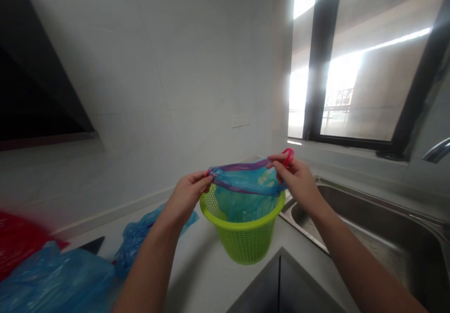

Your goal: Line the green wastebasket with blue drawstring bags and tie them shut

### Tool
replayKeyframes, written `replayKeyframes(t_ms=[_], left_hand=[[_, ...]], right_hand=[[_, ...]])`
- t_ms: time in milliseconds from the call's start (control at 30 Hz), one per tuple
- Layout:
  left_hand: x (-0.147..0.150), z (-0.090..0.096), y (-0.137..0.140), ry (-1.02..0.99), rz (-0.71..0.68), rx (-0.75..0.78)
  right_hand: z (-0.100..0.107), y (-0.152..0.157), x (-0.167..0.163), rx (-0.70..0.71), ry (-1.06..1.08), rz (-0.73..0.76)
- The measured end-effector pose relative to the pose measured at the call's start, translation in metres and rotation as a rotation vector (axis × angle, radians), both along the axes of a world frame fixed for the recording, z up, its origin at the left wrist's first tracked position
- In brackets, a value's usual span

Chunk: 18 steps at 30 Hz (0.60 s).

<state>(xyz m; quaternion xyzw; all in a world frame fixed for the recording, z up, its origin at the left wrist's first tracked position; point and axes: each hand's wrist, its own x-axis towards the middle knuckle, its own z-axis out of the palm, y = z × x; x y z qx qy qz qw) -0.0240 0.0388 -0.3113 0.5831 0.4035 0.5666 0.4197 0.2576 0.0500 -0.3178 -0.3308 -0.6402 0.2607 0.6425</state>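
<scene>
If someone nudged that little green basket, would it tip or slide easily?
Probably both. The green mesh basket is thin perforated plastic holding only a blue bag, so it looks light. It narrows toward its base, so it likely tips easily. The countertop looks smooth, so it may slide.

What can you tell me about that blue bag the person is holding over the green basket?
The blue bag is thin, see-through plastic with a purple band along its mouth and a red drawstring loop at the right end. Its mouth is stretched wide between the left hand and the right hand, each pinching one side of the rim. The rest hangs down inside the green basket, a mesh plastic bin on the white counter beside the sink. The rim is held above the basket's edge, not folded over it.
</scene>
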Motion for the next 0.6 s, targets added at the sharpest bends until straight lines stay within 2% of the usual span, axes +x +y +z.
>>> replayKeyframes(t_ms=[100, 233, 367, 467, 600], left_hand=[[0.019, 0.0, -0.013, 0.081, -0.077, 0.018], [0.042, -0.005, -0.025, 0.089, -0.166, -0.023], [0.047, -0.006, -0.025, 0.1, -0.082, -0.007], [0.044, -0.004, -0.022, 0.112, -0.028, 0.007], [0.04, -0.003, -0.019, 0.025, 0.007, 0.001]], right_hand=[[-0.008, -0.012, -0.022, -0.028, -0.297, 0.013], [-0.011, -0.016, -0.04, -0.037, -0.454, 0.063], [-0.008, -0.017, -0.038, -0.053, -0.464, 0.042], [-0.009, -0.015, -0.036, -0.055, -0.458, -0.061], [-0.014, -0.011, -0.037, -0.008, -0.611, -0.199]])
